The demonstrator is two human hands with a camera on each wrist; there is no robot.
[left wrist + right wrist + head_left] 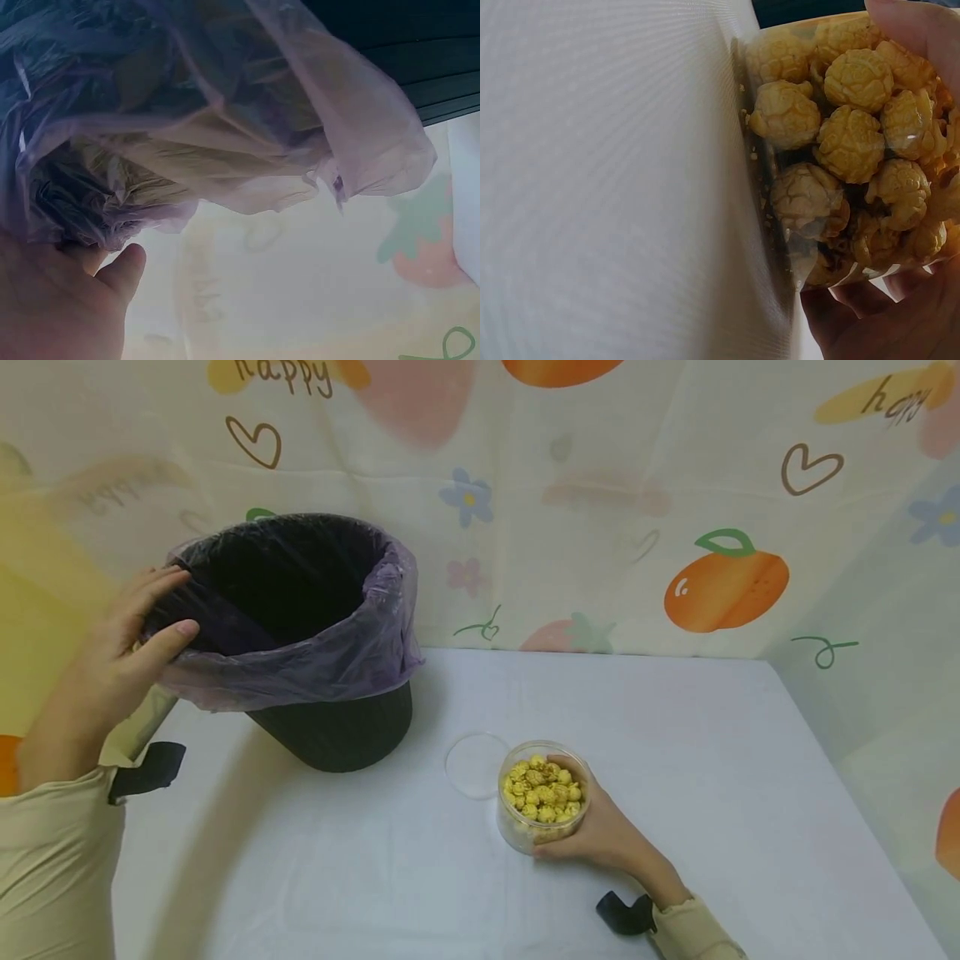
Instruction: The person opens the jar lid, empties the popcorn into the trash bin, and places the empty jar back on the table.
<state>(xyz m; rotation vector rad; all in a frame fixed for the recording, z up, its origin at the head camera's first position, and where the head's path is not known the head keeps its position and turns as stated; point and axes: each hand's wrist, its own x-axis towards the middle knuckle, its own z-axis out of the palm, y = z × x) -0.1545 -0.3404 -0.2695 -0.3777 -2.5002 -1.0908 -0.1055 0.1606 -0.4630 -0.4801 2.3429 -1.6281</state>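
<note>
A black trash bin (337, 727) lined with a thin purple plastic bag (322, 672) stands at the left, its wide mouth facing up. My left hand (127, 643) holds its left rim, thumb and fingers over the bag's folded edge. In the left wrist view, loose bag folds (225, 142) hide most of the fingers. My right hand (592, 827) grips a clear plastic jar (517, 835) from its right side. Round yellow popcorn (543, 789) fills the uncovered jar. In the right wrist view, the popcorn pieces (851, 142) press against the clear wall, with small crumbs at the bottom.
A clear round lid (477, 766) lies on the white table (637, 718), just left of the jar. Behind the table hangs a pale curtain (585, 552) printed with oranges, hearts and flowers. A black strap piece (626, 914) sits at my right wrist.
</note>
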